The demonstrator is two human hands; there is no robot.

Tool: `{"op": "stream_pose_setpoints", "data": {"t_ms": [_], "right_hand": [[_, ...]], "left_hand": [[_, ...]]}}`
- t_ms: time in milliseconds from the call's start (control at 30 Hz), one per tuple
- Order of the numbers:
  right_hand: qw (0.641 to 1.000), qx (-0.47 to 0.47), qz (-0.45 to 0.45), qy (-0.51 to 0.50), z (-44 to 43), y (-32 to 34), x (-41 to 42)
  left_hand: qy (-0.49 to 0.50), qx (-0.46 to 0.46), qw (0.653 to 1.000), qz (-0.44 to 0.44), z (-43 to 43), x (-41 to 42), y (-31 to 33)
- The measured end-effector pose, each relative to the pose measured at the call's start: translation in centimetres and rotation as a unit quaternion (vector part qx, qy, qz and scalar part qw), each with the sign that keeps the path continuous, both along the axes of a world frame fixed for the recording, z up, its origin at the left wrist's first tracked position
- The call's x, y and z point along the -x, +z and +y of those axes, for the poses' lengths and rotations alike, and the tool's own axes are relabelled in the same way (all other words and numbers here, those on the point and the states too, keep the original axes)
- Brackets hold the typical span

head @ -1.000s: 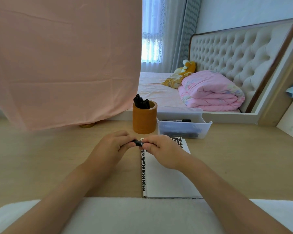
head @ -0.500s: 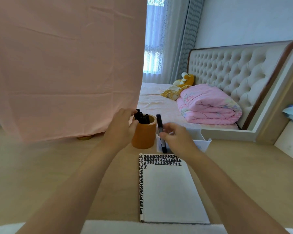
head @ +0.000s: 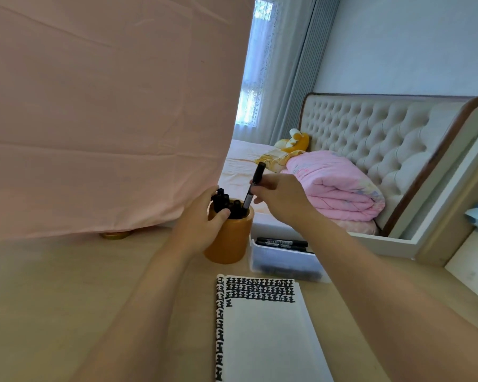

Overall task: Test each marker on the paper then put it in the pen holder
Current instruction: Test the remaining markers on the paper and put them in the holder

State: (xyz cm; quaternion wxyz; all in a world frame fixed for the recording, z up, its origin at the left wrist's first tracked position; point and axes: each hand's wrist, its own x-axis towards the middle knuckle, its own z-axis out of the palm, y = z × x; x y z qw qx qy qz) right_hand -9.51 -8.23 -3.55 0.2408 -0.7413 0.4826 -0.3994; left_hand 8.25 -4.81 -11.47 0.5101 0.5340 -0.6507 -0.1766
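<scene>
An orange round pen holder (head: pixel 232 239) stands on the wooden desk, with several black markers in it. My left hand (head: pixel 202 219) grips the holder's left side, thumb at its rim. My right hand (head: pixel 280 198) pinches a black marker (head: pixel 253 188), which is tilted with its lower end inside the holder's mouth. A white pad of paper (head: pixel 265 334) lies near me, with rows of black test marks along its top and left edge.
A clear plastic bin (head: pixel 283 261) with black markers sits right of the holder. A pink cloth (head: pixel 108 111) hangs over the desk at the left. Beyond the desk is a bed with a folded pink quilt (head: pixel 334 186). A white board (head: pixel 472 267) leans at the right.
Both hands left the paper and went to the holder. My left hand took hold of the holder; my right hand carried the marker over and tipped its end into the holder.
</scene>
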Motion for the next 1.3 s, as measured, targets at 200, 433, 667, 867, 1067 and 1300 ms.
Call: {"op": "stream_pose_setpoints", "data": {"t_ms": [200,433,667,867,1067,1300], "right_hand": [[0.976,-0.010,0.217,-0.011,-2.1,-2.3,-0.9],[0.968,-0.045,0.236,0.077,-2.6,-1.5,-0.3],[0.953,-0.051,0.300,-0.003,-2.7,-2.6,4.4],[0.907,-0.108,0.407,-0.014,-3.0,-5.0,6.2],[0.897,-0.089,0.433,0.010,-4.0,-6.2,4.8],[0.865,-0.050,0.499,-0.001,-5.0,-6.4,2.9]], "left_hand": [[-0.011,0.007,1.000,0.022,-0.7,0.1,-0.3],[-0.051,0.026,0.998,0.005,-0.6,1.3,0.2],[-0.067,-0.016,0.997,-0.023,-0.6,0.7,-0.4],[-0.036,-0.037,0.999,0.008,-0.8,0.6,-1.0],[-0.032,-0.024,0.999,0.011,-0.8,0.8,-1.3],[-0.033,-0.013,0.999,0.009,-0.7,0.9,-1.3]]}}
